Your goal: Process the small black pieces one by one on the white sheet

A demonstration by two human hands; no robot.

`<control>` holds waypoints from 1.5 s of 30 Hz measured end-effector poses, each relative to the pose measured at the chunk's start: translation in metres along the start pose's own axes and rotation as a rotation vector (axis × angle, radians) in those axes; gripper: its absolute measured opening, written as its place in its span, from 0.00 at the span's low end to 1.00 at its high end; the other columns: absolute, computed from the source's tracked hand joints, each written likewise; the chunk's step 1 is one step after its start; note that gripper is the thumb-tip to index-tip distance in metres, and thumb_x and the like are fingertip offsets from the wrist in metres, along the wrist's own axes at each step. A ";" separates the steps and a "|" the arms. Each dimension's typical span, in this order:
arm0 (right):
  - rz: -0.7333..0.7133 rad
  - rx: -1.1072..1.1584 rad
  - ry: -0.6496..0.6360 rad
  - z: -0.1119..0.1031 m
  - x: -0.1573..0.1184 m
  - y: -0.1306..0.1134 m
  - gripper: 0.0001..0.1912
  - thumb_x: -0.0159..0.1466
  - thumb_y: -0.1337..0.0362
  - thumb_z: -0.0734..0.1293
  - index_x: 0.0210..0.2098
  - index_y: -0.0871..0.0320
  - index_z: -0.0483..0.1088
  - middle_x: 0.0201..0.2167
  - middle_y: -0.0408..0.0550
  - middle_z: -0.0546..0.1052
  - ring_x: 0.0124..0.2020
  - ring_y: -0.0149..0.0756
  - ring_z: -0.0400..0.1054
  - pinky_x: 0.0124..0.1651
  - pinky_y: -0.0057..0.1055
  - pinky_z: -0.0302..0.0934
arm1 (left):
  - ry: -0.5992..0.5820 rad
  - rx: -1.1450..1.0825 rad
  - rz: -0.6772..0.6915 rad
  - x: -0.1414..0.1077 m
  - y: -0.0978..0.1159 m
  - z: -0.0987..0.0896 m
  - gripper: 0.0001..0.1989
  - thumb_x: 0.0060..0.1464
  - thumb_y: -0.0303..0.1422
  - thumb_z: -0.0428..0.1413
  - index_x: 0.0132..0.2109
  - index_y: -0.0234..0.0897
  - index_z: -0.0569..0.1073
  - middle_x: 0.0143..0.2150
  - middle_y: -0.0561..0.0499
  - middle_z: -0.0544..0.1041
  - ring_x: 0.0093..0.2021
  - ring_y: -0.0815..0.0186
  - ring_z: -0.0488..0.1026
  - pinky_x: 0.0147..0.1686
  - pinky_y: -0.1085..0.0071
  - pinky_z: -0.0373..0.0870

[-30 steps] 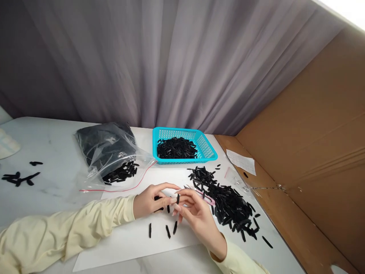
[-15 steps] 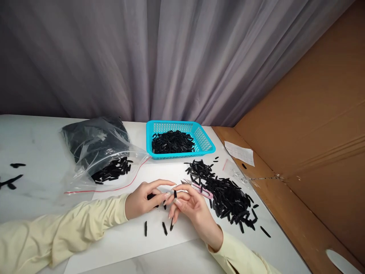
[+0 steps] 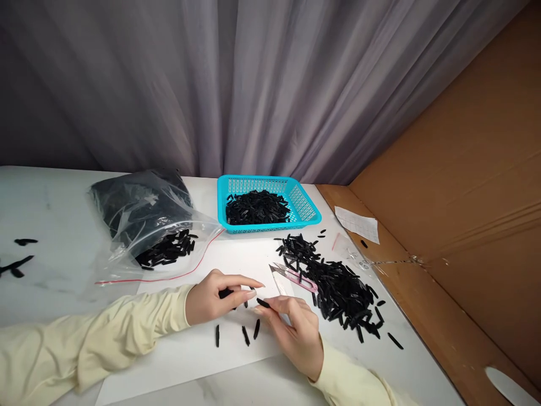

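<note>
Between the thumb and forefinger of my right hand (image 3: pixel 293 327) is one slim black strip (image 3: pixel 263 303), pinched near its end. My left hand (image 3: pixel 220 293) is half curled around several black strips (image 3: pixel 226 293), partly hidden in its palm. Another dark piece shows by its thumb and fingertips, too small to make out clearly. Three loose strips lie on the white sheet (image 3: pixel 177 355) below the hands. Just beyond my right hand rest pink-handled thread snips (image 3: pixel 302 278), blades pointing left, against a large pile of black strips (image 3: pixel 342 293).
A blue perforated basket (image 3: pixel 270 228) of black strips stands at the back. On the left, an open zip bag (image 3: pixel 139 203) spills more strips. A paper slip (image 3: pixel 357 225) and a small clear bag (image 3: pixel 350 254) lie near the cardboard wall (image 3: pixel 473 225) on the right.
My right hand has drawn slightly away from the left, its fingers now gathered in a pinch with the strip turned closer to level. The left hand has barely moved.
</note>
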State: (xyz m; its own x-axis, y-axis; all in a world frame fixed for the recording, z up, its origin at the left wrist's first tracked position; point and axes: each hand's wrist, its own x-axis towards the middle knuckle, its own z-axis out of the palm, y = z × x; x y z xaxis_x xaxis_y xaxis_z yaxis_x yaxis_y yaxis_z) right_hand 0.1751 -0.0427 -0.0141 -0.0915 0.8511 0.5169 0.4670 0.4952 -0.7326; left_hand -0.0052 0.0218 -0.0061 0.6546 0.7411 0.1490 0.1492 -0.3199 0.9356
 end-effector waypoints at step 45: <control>0.449 0.786 -0.203 0.004 0.011 -0.007 0.09 0.65 0.63 0.62 0.41 0.53 0.56 0.39 0.49 0.77 0.36 0.36 0.74 0.29 0.29 0.68 | 0.242 0.299 0.527 -0.004 -0.003 0.002 0.15 0.56 0.22 0.51 0.50 0.31 0.73 0.18 0.53 0.74 0.13 0.74 0.66 0.15 0.81 0.63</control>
State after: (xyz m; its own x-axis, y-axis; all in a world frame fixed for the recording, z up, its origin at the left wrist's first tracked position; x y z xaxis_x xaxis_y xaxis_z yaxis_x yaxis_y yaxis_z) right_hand 0.1672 -0.0358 -0.0053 -0.2332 0.9692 0.0794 -0.2281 0.0249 -0.9733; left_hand -0.0070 0.0182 -0.0100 0.5165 0.5405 0.6641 0.0763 -0.8016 0.5930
